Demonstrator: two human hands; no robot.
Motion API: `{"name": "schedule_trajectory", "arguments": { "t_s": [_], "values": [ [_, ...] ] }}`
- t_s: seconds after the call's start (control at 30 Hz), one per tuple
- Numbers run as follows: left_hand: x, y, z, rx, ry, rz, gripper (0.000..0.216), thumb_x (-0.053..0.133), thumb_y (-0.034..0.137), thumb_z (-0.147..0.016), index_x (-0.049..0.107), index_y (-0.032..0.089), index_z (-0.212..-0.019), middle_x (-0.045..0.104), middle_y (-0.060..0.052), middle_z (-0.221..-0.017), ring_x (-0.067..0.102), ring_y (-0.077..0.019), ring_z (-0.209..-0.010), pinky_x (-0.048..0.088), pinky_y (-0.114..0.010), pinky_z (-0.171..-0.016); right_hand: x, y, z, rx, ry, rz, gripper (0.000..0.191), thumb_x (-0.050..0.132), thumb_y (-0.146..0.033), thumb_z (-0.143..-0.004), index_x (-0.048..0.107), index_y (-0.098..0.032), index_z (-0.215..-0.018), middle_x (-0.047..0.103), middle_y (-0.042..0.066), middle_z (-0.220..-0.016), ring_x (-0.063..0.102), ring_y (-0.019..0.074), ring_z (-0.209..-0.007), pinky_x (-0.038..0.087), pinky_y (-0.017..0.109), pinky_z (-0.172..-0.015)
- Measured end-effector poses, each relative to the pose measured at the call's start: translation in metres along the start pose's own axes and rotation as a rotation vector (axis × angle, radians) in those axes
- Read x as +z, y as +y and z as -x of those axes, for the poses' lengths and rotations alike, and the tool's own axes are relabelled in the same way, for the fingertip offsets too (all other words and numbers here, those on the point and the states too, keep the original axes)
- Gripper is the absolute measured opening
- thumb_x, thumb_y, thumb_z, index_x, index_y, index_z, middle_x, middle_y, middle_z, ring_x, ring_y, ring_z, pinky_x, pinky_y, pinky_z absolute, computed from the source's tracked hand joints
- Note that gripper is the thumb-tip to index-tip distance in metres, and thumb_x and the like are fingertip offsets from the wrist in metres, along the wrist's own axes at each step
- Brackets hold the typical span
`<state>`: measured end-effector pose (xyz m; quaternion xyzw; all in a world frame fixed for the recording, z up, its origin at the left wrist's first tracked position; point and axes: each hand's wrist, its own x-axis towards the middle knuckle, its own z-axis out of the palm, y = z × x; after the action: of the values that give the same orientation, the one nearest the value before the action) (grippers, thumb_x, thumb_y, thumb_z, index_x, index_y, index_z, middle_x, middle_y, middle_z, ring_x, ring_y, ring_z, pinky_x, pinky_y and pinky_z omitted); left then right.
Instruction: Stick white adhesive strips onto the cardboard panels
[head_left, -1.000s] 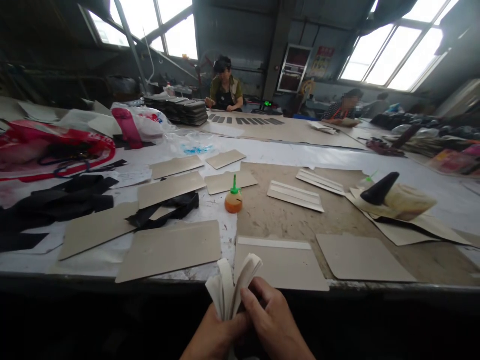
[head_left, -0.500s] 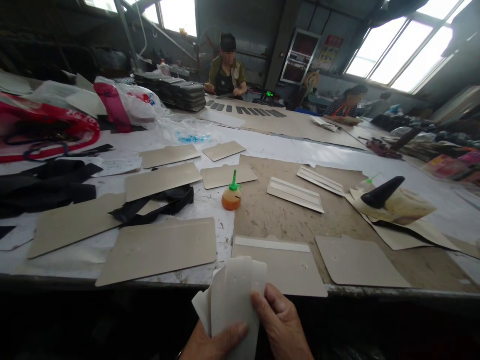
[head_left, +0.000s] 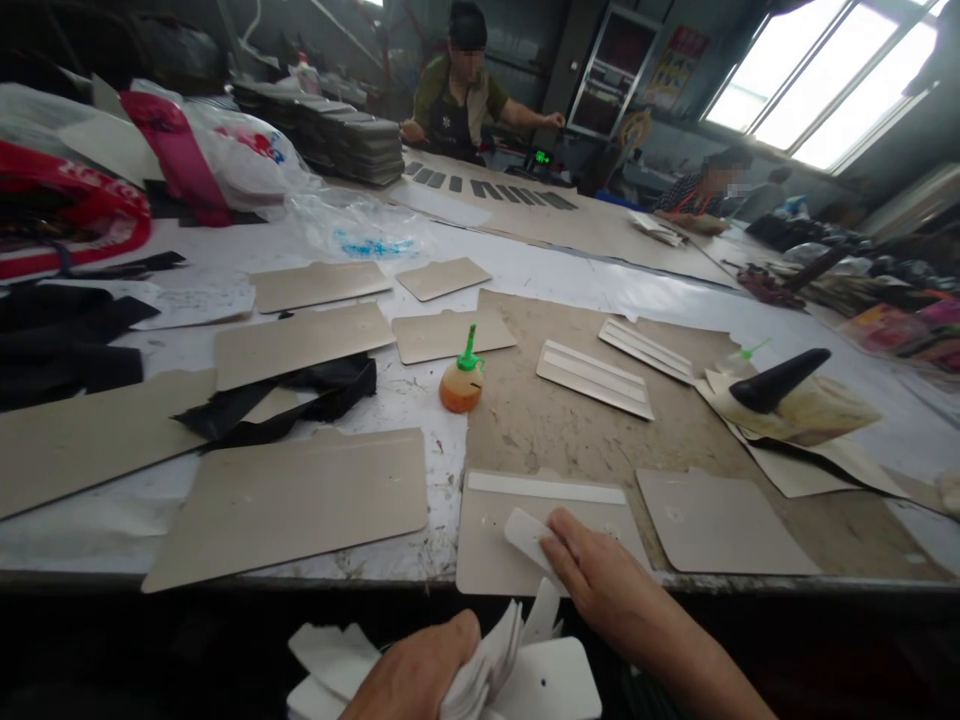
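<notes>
My left hand (head_left: 416,665), at the bottom edge of view, is closed around a loose, fanned bundle of white card pieces (head_left: 551,680). Between the thumb and fingers of my right hand (head_left: 600,570) is one small white card strip (head_left: 526,533) with rounded corners. That strip is over a beige panel (head_left: 480,560) at the table's front edge; whether it touches the panel I cannot tell. A long white strip (head_left: 547,489) lies along the panel's far side. Right of it is another beige panel (head_left: 724,520), and a larger one (head_left: 300,500) lies to the left.
A squat bottle with a green nozzle (head_left: 460,385) stands mid-table. Two beige pieces with white strips (head_left: 596,380) lie beyond. Black fabric strips (head_left: 322,400) are at left, a black-handled tool (head_left: 780,380) at right. A co-worker (head_left: 465,90) sits across the table.
My right hand has moved up and right from the bundle with one strip. My left hand has dropped lower, its bundle now fanned out. The co-worker opposite has stretched out an arm.
</notes>
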<state>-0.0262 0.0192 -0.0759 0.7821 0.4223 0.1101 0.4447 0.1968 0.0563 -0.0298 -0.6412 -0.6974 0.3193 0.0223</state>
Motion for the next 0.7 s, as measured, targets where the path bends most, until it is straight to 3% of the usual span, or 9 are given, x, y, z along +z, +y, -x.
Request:
{"name": "schedule_trajectory", "arguments": {
  "t_s": [0.17,0.27,0.37,0.5,0.6,0.7],
  "values": [
    [-0.004,0.005,-0.012,0.223,0.138,-0.417,0.029,0.035,-0.004,-0.076,0.051,0.017,-0.089,0.058,-0.005,-0.087,0.057,-0.0197,-0.078,0.051,-0.029,-0.065,-0.006,-0.023,-0.026,-0.072,-0.113,0.248,0.012,0.035,-0.027,-0.097,0.045,-0.021,-0.098,0.066,0.004,-0.082,0.064,0.0231,-0.077,0.032,0.029,-0.06],
    [-0.003,0.005,-0.016,0.26,0.252,-0.517,0.027,0.035,-0.004,-0.08,0.052,0.015,-0.088,0.059,-0.01,-0.099,0.059,-0.0221,-0.092,0.053,-0.033,-0.079,-0.005,-0.025,-0.037,-0.079,-0.132,0.301,0.01,0.041,-0.026,-0.095,0.048,-0.019,-0.097,0.067,0.006,-0.082,0.064,0.0248,-0.079,0.031,0.03,-0.059],
    [0.006,-0.003,-0.021,0.306,0.415,-0.576,0.025,0.034,-0.003,-0.083,0.053,0.013,-0.088,0.054,-0.015,-0.12,0.05,-0.0244,-0.117,0.046,-0.034,-0.097,-0.004,-0.024,-0.043,-0.087,-0.146,0.342,0.01,0.044,-0.027,-0.095,0.051,-0.02,-0.093,0.067,0.006,-0.086,0.064,0.0247,-0.082,0.032,0.03,-0.061],
    [0.025,-0.019,-0.029,0.339,0.554,-0.562,0.03,0.028,-0.001,-0.083,0.054,0.013,-0.091,0.051,-0.015,-0.127,0.041,-0.023,-0.127,0.045,-0.033,-0.099,-0.004,-0.024,-0.045,-0.077,-0.154,0.379,0.009,0.045,-0.027,-0.094,0.052,-0.021,-0.094,0.066,0.004,-0.09,0.063,0.0238,-0.084,0.035,0.03,-0.064],
    [0.031,-0.026,-0.033,0.362,0.582,-0.555,0.033,0.028,0.0,-0.081,0.056,0.012,-0.091,0.052,-0.016,-0.126,0.038,-0.024,-0.129,0.046,-0.034,-0.098,-0.004,-0.025,-0.045,-0.07,-0.163,0.394,0.008,0.046,-0.026,-0.094,0.053,-0.021,-0.094,0.066,0.004,-0.089,0.063,0.0238,-0.082,0.036,0.03,-0.063],
    [0.024,-0.024,-0.032,0.363,0.502,-0.568,0.032,0.03,0.0,-0.08,0.057,0.01,-0.094,0.053,-0.017,-0.125,0.037,-0.0252,-0.129,0.045,-0.035,-0.099,-0.004,-0.023,-0.044,-0.068,-0.153,0.394,0.011,0.045,-0.027,-0.094,0.051,-0.019,-0.098,0.066,0.006,-0.09,0.063,0.0244,-0.084,0.037,0.031,-0.065]
  ]
}}
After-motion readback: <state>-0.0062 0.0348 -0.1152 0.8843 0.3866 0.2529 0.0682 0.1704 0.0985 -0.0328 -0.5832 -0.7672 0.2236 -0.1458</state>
